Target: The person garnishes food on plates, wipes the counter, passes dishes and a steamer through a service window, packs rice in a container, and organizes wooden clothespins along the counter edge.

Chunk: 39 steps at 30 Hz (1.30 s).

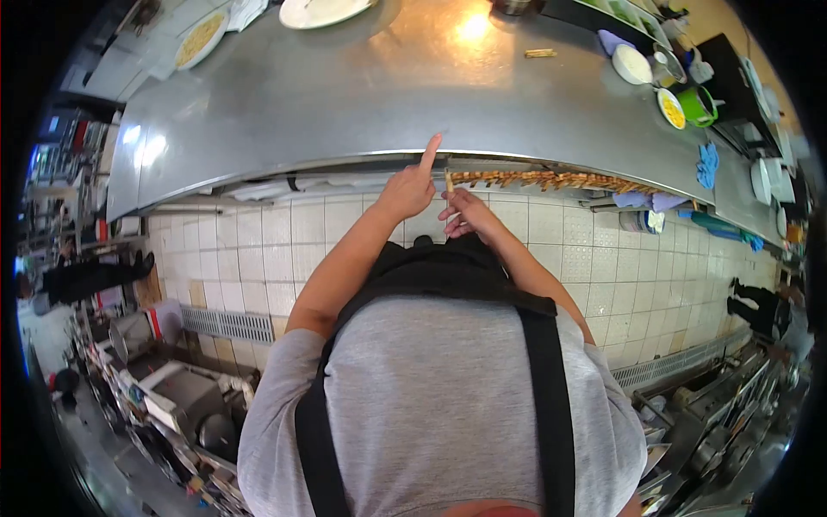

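My left hand [408, 191] is over the front edge of the steel counter [327, 103], index finger stretched out over the metal, the other fingers curled. Nothing shows in it. Beside it, my right hand [469, 215] is just below the counter edge, thumb and fingertips closed on a small wooden clothespin [449, 183]. To the right, a long row of wooden clothespins [551, 179] hangs along the underside of the edge. Another small wooden piece [541, 53], apparently a clothespin, lies on the counter farther back.
White plates [319, 10] stand at the back, one with food [201, 40] at left. Bowls [633, 65], a green container [698, 106] and a blue cloth [707, 165] are at right. People [90, 280] stand far left and far right on the tiled floor [301, 233].
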Tool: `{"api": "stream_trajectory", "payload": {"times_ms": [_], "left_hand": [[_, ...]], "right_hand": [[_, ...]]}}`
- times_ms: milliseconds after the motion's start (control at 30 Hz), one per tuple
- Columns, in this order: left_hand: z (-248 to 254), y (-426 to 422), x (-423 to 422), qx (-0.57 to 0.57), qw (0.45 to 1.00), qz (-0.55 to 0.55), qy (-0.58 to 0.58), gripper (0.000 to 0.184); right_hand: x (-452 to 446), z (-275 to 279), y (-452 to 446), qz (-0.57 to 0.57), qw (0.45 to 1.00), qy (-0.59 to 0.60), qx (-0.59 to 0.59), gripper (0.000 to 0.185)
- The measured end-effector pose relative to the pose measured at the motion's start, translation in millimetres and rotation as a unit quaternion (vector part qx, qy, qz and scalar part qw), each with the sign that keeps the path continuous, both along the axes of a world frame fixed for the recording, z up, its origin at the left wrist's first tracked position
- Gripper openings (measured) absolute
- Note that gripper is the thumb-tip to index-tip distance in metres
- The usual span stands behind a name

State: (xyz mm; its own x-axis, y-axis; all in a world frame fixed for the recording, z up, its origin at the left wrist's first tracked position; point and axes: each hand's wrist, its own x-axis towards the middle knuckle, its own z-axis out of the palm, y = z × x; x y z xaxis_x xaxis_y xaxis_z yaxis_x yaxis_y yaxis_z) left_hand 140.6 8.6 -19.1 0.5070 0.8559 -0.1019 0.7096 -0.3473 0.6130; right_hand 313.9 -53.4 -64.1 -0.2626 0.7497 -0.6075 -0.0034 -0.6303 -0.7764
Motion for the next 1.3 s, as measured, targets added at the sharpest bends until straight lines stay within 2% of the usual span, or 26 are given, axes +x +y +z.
{"api": "stream_trajectory", "payload": {"times_ms": [67,100,167,200,233,300,333,367,433,533,633,733,833,933,1033,1100,1167,1300], "left_hand": [[-3,-1,-3,0.015,1.0,-0.008,-0.008,0.087],[2,-2,-2,0.012,1.0,-0.009,-0.01,0.086],[-1,-1,0,0.024,1.0,-0.008,-0.012,0.087],[-4,-2,0,0.029,0.999,-0.005,-0.012,0.087],[-5,-2,1,0.039,0.999,-0.005,-0.006,0.086],[2,-4,1,0.016,1.0,0.001,0.019,0.086],[6,-2,4,0.008,0.999,0.005,0.031,0.085],[6,-2,5,0.004,0.999,0.011,0.044,0.085],[2,-4,6,0.019,0.998,0.018,0.05,0.083],[2,-6,11,0.032,0.998,0.039,0.042,0.082],[2,-11,16,0.043,0.997,0.062,0.024,0.082],[-4,-12,19,0.06,0.994,0.08,0.034,0.083],[-1,-15,26,0.045,0.992,0.11,0.043,0.084],[-9,-15,28,0.05,0.991,0.12,0.037,0.085],[-6,-16,29,0.057,0.993,0.106,0.005,0.084],[-3,-17,31,0.052,0.992,0.11,0.023,0.083],[-3,-16,31,0.048,0.991,0.114,0.041,0.083],[-5,-16,29,0.065,0.992,0.098,0.05,0.083]], "right_hand": [[2,16,-1,0.064,0.98,-0.181,0.054,0.042],[8,19,0,0.131,0.908,-0.347,0.192,0.05],[36,30,5,0.18,0.904,-0.317,0.221,0.043],[43,58,10,0.206,0.901,-0.301,0.235,0.04],[48,99,20,0.167,0.939,-0.255,0.159,0.031],[75,109,51,0.056,0.915,-0.314,0.247,0.025],[94,95,77,0.009,0.857,-0.395,0.33,0.021],[116,80,102,-0.051,0.771,-0.434,0.463,0.023],[142,82,146,-0.137,0.761,-0.486,0.408,0.035],[172,71,202,-0.21,0.695,-0.565,0.391,0.04],[176,79,230,-0.178,0.704,-0.568,0.386,0.038],[185,75,250,-0.099,0.722,-0.593,0.343,0.035],[198,57,255,-0.086,0.692,-0.565,0.441,0.029],[211,48,234,-0.08,0.701,-0.489,0.513,0.02],[213,76,167,-0.111,0.884,-0.298,0.342,0.017],[227,72,124,-0.133,0.919,-0.204,0.309,0.018],[245,61,81,-0.155,0.923,-0.192,0.295,0.022],[253,51,-2,-0.137,0.957,-0.096,0.237,0.026]]}}
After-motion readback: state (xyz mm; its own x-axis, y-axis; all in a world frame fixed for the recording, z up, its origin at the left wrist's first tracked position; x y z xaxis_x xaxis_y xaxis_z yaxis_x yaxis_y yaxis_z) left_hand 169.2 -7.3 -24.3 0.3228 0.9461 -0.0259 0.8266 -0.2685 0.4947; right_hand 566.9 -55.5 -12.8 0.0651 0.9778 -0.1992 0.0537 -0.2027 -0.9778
